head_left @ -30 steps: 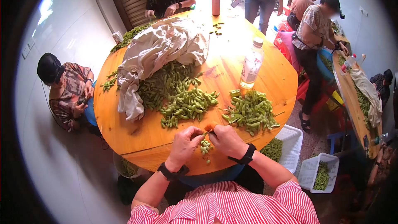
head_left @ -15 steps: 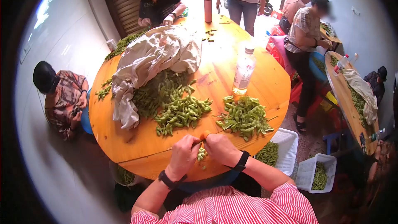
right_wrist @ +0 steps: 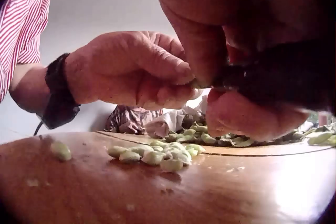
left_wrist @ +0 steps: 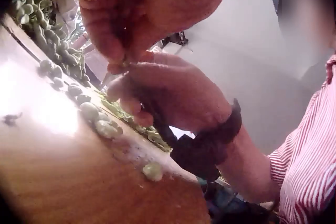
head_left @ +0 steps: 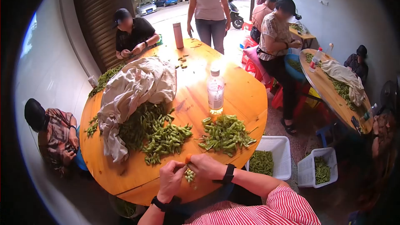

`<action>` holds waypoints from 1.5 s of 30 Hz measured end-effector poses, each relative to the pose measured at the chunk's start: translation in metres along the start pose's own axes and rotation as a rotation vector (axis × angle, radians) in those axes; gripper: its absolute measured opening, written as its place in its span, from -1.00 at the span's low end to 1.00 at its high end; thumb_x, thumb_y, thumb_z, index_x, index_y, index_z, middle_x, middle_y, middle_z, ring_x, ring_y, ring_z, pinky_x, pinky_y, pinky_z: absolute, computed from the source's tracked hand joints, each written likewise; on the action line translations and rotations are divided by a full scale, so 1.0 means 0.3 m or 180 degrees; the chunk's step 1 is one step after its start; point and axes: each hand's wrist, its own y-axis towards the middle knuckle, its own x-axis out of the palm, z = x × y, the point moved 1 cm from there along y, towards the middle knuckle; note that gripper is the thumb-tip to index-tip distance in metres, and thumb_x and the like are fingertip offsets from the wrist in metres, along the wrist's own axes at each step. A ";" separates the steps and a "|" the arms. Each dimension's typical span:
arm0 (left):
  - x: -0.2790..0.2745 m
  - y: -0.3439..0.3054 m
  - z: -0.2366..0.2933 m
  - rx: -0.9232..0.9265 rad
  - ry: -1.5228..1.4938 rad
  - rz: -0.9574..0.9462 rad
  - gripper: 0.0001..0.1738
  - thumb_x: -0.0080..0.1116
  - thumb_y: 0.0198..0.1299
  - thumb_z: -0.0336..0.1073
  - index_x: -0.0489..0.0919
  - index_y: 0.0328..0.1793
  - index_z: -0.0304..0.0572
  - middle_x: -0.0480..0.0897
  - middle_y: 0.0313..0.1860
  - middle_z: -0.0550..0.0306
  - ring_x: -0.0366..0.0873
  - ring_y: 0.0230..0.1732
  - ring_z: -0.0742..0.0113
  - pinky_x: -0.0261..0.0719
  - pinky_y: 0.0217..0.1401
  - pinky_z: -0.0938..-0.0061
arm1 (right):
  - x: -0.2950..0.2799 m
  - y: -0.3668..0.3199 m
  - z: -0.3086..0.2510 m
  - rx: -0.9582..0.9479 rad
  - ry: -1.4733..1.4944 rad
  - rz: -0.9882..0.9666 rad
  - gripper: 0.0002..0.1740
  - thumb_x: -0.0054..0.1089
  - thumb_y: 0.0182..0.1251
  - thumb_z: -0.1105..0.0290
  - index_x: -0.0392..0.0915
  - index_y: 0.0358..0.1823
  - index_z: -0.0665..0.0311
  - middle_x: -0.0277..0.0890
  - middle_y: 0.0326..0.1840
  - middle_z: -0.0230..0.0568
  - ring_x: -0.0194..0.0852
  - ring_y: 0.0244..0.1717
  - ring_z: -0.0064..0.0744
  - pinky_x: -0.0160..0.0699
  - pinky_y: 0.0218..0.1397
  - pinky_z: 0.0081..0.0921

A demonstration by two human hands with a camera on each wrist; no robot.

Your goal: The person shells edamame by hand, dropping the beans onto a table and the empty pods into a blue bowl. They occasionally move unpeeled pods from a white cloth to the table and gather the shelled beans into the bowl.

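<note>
Both hands meet fingertip to fingertip above the near edge of the round wooden table (head_left: pixel 141 187). My left hand (head_left: pixel 171 181) pinches one side of a small green pod (left_wrist: pixel 126 65), mostly hidden by fingers. The right hand (head_left: pixel 206 167), with an orange cover (head_left: pixel 188 158) on a finger, pinches it from the other side. Just below the hands lies a small pile of shelled pale green beans (head_left: pixel 190 176); one bean (right_wrist: pixel 61 151) sits apart. Beyond are a heap of pods (head_left: pixel 166 139) on the left and another (head_left: pixel 227 135) on the right.
A cream cloth (head_left: pixel 137 83) partly covers the left heap. A clear bottle (head_left: pixel 216 93) and a pink flask (head_left: pixel 178 36) stand farther back. White baskets (head_left: pixel 281 152) with pods are at the right. Several people sit or stand around.
The head view has swung, so the table and hands appear lower and farther left. The hands remain together over the beans. The person standing at the back now faces the table.
</note>
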 end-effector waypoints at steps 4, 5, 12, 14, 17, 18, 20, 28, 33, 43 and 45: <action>-0.029 0.012 -0.006 -0.1081 -0.1590 -0.0386 -0.93 0.30 0.22 -0.48 0.63 -0.23 -0.32 0.67 -0.45 0.18 0.60 -0.46 0.45 0.55 -0.39 0.57 | -0.022 -0.005 0.000 -0.0268 0.0254 -0.0048 -0.86 0.10 0.37 0.43 0.51 -0.13 0.34 0.58 -0.33 0.15 0.60 -0.23 0.15 0.55 -0.22 -0.21; -0.036 0.014 -0.024 -0.1204 -0.1940 -0.0528 -0.94 0.26 0.25 -0.49 0.62 -0.19 -0.30 0.67 -0.43 0.15 0.60 -0.45 0.43 0.55 -0.39 0.58 | -0.030 -0.006 -0.010 -0.0284 0.0458 -0.0150 -0.86 0.11 0.38 0.44 0.52 -0.13 0.33 0.58 -0.35 0.12 0.62 -0.26 0.10 0.55 -0.22 -0.24; -0.050 0.017 -0.089 -0.1648 -0.3368 -0.1053 -0.95 0.19 0.31 -0.45 0.61 -0.18 -0.28 0.68 -0.34 0.12 0.61 -0.44 0.39 0.55 -0.39 0.55 | -0.026 0.005 0.006 -0.0800 0.0914 -0.0156 -0.88 0.14 0.38 0.44 0.53 -0.14 0.34 0.56 -0.40 0.06 0.61 -0.36 -0.07 0.54 -0.26 -0.31; -0.050 0.018 -0.051 -0.1818 -0.3010 -0.0719 -0.93 0.25 0.27 -0.44 0.61 -0.18 -0.29 0.69 -0.32 0.12 0.61 -0.43 0.38 0.55 -0.39 0.54 | -0.030 0.010 0.004 -0.0695 0.0768 -0.0109 -0.86 0.14 0.37 0.43 0.53 -0.14 0.34 0.55 -0.41 0.06 0.60 -0.38 -0.07 0.53 -0.27 -0.30; -0.022 0.000 0.016 -0.0747 -0.1219 -0.0229 -0.87 0.32 0.24 -0.41 0.61 -0.18 -0.32 0.68 -0.33 0.12 0.61 -0.43 0.35 0.56 -0.37 0.53 | -0.009 0.014 0.031 -0.0489 0.0509 -0.0019 -0.83 0.14 0.35 0.40 0.53 -0.14 0.35 0.53 -0.43 0.07 0.56 -0.42 -0.07 0.51 -0.31 -0.30; -0.021 0.004 0.010 -0.0725 -0.1217 -0.0239 -0.87 0.32 0.24 -0.41 0.61 -0.18 -0.32 0.68 -0.33 0.12 0.61 -0.43 0.35 0.56 -0.37 0.53 | -0.004 0.016 0.035 -0.0387 0.0391 0.0013 -0.81 0.14 0.35 0.38 0.53 -0.14 0.36 0.53 -0.45 0.07 0.54 -0.44 -0.07 0.50 -0.32 -0.30; -0.025 -0.005 -0.022 0.0265 0.0163 -0.0131 -0.82 0.35 0.23 -0.38 0.61 -0.19 -0.35 0.67 -0.35 0.14 0.60 -0.43 0.40 0.56 -0.35 0.55 | 0.002 0.012 0.042 -0.0430 0.0366 0.0093 -0.78 0.14 0.35 0.35 0.54 -0.14 0.37 0.53 -0.46 0.06 0.54 -0.46 -0.10 0.49 -0.34 -0.31; -0.014 -0.014 0.017 -0.0530 -0.0927 -0.0124 -0.82 0.19 0.38 -0.32 0.58 -0.20 -0.33 0.60 -0.50 0.20 0.53 -0.50 0.51 0.50 -0.41 0.61 | -0.001 0.010 0.010 -0.0348 0.0681 0.0129 -0.79 0.14 0.36 0.35 0.56 -0.16 0.37 0.55 -0.46 0.07 0.54 -0.47 -0.14 0.49 -0.35 -0.34; -0.018 -0.001 -0.008 -0.0955 -0.1412 -0.0135 -0.76 0.09 0.46 -0.27 0.57 -0.22 -0.30 0.59 -0.51 0.23 0.48 -0.53 0.54 0.46 -0.45 0.63 | 0.015 0.013 0.013 -0.0471 0.0645 0.0115 -0.80 0.15 0.37 0.34 0.55 -0.19 0.36 0.55 -0.47 0.07 0.55 -0.47 -0.13 0.49 -0.35 -0.32; -0.005 0.018 -0.043 -0.0959 -0.1709 -0.0101 -0.73 0.12 0.45 -0.21 0.57 -0.28 -0.23 0.58 -0.52 0.26 0.44 -0.55 0.56 0.41 -0.47 0.65 | 0.003 0.023 0.020 -0.0415 0.0416 0.0447 -0.75 0.31 0.26 0.32 0.54 -0.27 0.39 0.59 -0.43 0.05 0.63 -0.38 0.00 0.54 -0.32 -0.25; -0.011 0.027 -0.081 -0.1312 -0.2491 -0.0330 -0.72 0.15 0.43 -0.18 0.58 -0.30 -0.19 0.57 -0.53 0.27 0.43 -0.56 0.56 0.38 -0.49 0.65 | 0.011 0.017 0.019 -0.0487 0.0321 0.0562 -0.76 0.32 0.25 0.33 0.54 -0.26 0.37 0.59 -0.43 0.05 0.63 -0.37 0.01 0.55 -0.31 -0.25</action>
